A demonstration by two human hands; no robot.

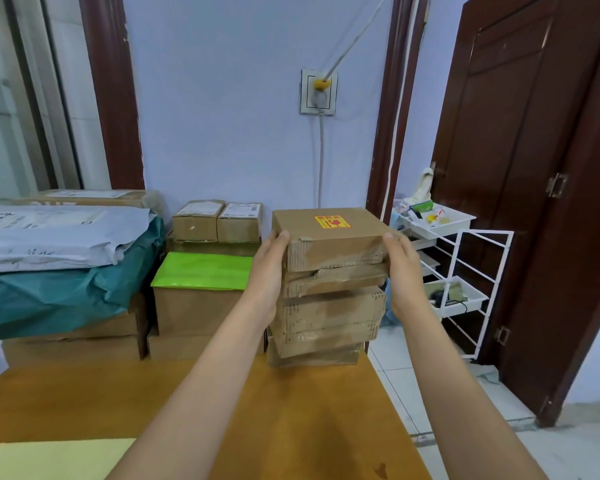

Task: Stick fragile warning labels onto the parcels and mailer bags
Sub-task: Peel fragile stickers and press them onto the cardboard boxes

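Wooden and orange-brown, the counter (291, 410) carries several stacks of parcels along its far edge, against a pale blue wall (239, 116). On the left, grey mailer bags (49, 233) lie over a teal bag (66, 296) on flat cartons. In the middle sits a carton topped by a bright green mailer (203, 270), with two small boxes (217, 221) behind it. At the counter's right end stands a stack of cardboard parcels (329, 320); the top parcel (329, 237) bears a yellow and red fragile label (332, 221) on its upper face. The left hand (269, 271) presses flat against the top parcel's left side, fingers straight along the edge. The right hand (404, 271) clasps its right side, fingers curled round the corner. A pale yellow sheet (49, 459) lies at the near left corner.
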